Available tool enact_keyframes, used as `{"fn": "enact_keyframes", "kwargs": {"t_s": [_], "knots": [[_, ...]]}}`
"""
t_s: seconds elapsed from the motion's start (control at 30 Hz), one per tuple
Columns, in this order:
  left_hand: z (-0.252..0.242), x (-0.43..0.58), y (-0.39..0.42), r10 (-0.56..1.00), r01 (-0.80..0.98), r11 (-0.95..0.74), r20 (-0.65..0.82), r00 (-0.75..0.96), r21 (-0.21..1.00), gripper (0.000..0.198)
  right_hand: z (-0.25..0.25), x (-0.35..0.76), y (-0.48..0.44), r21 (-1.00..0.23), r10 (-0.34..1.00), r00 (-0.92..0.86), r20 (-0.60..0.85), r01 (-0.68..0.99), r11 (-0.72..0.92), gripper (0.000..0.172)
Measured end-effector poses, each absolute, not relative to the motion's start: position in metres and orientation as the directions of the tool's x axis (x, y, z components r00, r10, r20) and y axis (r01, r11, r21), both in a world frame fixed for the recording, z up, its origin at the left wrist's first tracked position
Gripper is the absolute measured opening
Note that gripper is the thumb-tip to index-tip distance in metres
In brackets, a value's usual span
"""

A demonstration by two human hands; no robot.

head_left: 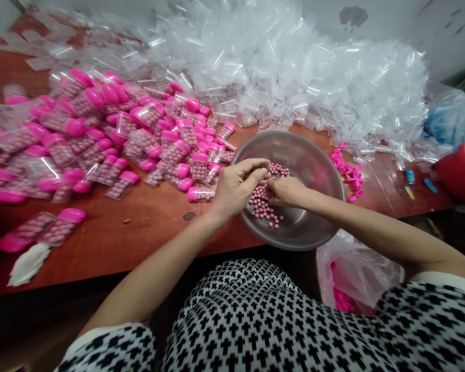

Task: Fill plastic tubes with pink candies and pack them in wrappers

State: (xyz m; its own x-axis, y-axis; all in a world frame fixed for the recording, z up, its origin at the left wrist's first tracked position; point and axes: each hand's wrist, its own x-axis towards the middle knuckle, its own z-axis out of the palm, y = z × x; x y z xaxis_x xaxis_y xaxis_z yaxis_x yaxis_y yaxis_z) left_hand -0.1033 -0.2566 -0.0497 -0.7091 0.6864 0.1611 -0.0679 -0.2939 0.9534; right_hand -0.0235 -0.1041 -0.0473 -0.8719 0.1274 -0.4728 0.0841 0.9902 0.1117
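A grey metal bowl (318,227) stands at the table's front edge, with small round pink candies or beads (261,206) heaped in its left part. Over the bowl's left rim, my left hand (238,186) is curled, thumb and fingers closed together. Whatever it may hold is hidden. My right hand (289,191) reaches into the bowl from the right, fingers bent down among the pink balls and touching the left hand's fingertips or nearly so. Its fingertips are covered, so its contents do not show. Just left of the bowl lies a filled clear container (202,194) with a pink cap.
Filled pink-capped containers (112,134) pile up on the left. A large heap of clear empty containers (294,67) covers the back. Loose pink caps (349,173) lie right of the bowl, near a red bucket (455,170). A plastic bag (356,268) hangs below the table edge.
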Motion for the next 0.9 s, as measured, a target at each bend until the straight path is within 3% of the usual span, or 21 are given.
{"fn": "enact_keyframes", "kwargs": {"t_s": [0.2,0.33,0.4,0.5,0.6,0.7,0.8,0.9], "knots": [[-0.053,-0.102,-0.256,0.561,-0.082,-0.379,0.159,-0.812,0.922,0.027,-0.071,-0.067,-0.111,-0.045,-0.054,-0.961,-0.271,-0.043,0.998,0.026],[-0.057,-0.103,-0.255,0.517,-0.025,-0.425,0.22,-0.827,0.905,0.028,-0.069,-0.068,-0.106,-0.384,-0.122,-0.98,-0.157,-0.053,0.922,0.019],[-0.059,-0.104,-0.255,0.507,0.016,-0.421,0.251,-0.825,0.907,0.031,-0.059,-0.058,-0.098,-0.639,-0.041,-0.987,-0.157,0.07,0.766,0.021],[-0.06,-0.106,-0.253,0.528,0.089,-0.333,0.264,-0.807,0.939,0.042,-0.042,-0.033,-0.089,-0.926,0.066,-0.979,-0.192,0.203,0.317,0.038],[-0.059,-0.106,-0.247,0.647,0.095,-0.203,0.206,-0.734,0.975,0.051,-0.03,-0.009,-0.086,-0.979,0.112,-0.973,-0.204,0.199,-0.049,0.047],[-0.053,-0.102,-0.24,0.775,0.067,-0.115,0.132,-0.618,0.991,0.044,-0.027,0.005,-0.088,-0.975,0.156,-0.972,-0.175,0.149,-0.165,0.045],[-0.049,-0.094,-0.235,0.795,0.026,-0.108,0.102,-0.598,0.994,0.038,-0.031,0.015,-0.088,-0.987,0.188,-0.97,-0.153,0.142,-0.071,0.041],[-0.047,-0.088,-0.233,0.789,-0.016,-0.108,0.076,-0.609,0.994,0.036,-0.033,0.024,-0.082,-0.965,0.248,-0.967,-0.067,0.126,0.232,0.035]]}}
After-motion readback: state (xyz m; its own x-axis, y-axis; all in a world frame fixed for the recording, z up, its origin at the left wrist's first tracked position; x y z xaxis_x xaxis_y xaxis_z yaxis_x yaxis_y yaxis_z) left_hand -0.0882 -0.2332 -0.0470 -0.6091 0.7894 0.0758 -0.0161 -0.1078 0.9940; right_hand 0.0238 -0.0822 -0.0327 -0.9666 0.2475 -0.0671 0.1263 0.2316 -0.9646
